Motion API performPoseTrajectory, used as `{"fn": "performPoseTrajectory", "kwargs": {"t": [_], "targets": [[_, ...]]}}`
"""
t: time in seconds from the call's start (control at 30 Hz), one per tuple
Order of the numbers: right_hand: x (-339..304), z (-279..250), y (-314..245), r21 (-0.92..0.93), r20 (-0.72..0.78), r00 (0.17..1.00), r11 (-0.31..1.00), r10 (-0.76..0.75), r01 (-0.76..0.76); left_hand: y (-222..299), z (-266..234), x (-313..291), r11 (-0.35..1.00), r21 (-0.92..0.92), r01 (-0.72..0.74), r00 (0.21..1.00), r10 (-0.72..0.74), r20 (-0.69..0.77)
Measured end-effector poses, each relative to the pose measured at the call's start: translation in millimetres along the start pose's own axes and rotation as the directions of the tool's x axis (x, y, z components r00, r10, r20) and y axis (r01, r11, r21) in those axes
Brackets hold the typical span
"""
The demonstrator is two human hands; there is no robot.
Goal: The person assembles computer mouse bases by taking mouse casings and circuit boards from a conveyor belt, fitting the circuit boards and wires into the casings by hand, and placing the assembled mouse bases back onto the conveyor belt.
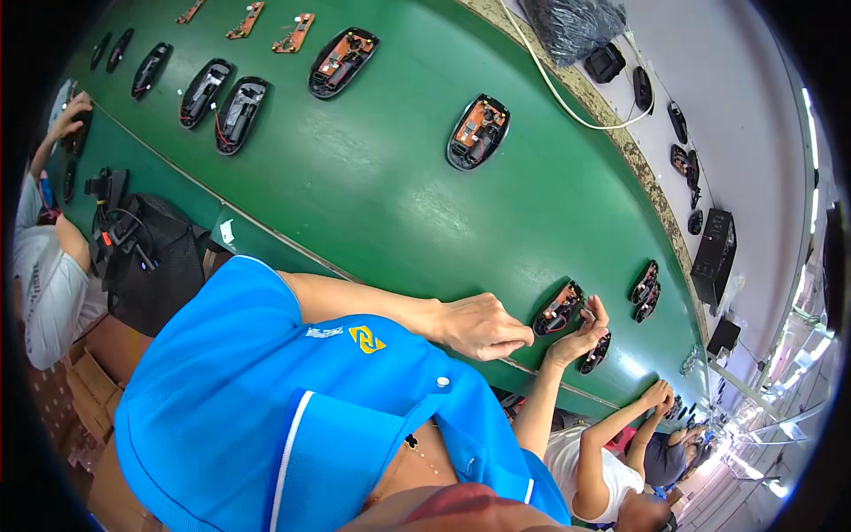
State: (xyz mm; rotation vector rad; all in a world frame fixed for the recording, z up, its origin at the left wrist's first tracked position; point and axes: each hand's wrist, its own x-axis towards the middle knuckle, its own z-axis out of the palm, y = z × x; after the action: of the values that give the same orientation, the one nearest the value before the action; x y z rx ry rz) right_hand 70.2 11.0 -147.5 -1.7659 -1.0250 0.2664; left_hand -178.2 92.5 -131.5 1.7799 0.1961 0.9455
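Between my hands lies an open mouse shell [558,309] with an orange circuit board and thin red wires inside. My left hand [483,326] is just left of it, fingers curled and their tips pressed together. Whatever they may pinch is too small to make out. My right hand [578,339] is at the shell's right edge, its fingers bent but apart, with nothing visible held. Another dark mouse shell [596,353] lies partly hidden beside this hand. Farther right, two more open mouse shells [645,291] sit close together.
The green work table [372,195] carries a mouse shell with a board [479,131] and another [344,62] farther back. Several empty black shells [241,115] and loose orange boards [293,34] stand at far left. A white cable [567,102] crosses the far edge. Co-workers' hands [656,395] rest at right.
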Motion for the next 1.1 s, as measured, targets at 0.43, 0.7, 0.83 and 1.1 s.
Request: {"fn": "performPoseTrajectory", "kwargs": {"t": [0.43,0.7,0.83,1.1], "targets": [[-3,-9,0,0.005,-0.043,0.997,0.998,-0.063,0.063,-4,6,6,0.927,0.327,-0.184,0.979,0.202,-0.020],[-6,-9,5,0.116,-0.130,0.982,0.982,-0.135,0.150,7,-58,17,0.723,0.676,-0.139,0.882,0.401,-0.247],[-2,-15,10,0.142,-0.213,0.963,0.970,-0.166,0.199,22,-156,-18,0.487,0.712,0.506,0.566,0.435,-0.700],[13,-6,5,0.050,-0.334,0.897,0.946,-0.288,0.322,-6,-272,-108,0.114,0.292,0.950,0.259,0.240,-0.935]]}}
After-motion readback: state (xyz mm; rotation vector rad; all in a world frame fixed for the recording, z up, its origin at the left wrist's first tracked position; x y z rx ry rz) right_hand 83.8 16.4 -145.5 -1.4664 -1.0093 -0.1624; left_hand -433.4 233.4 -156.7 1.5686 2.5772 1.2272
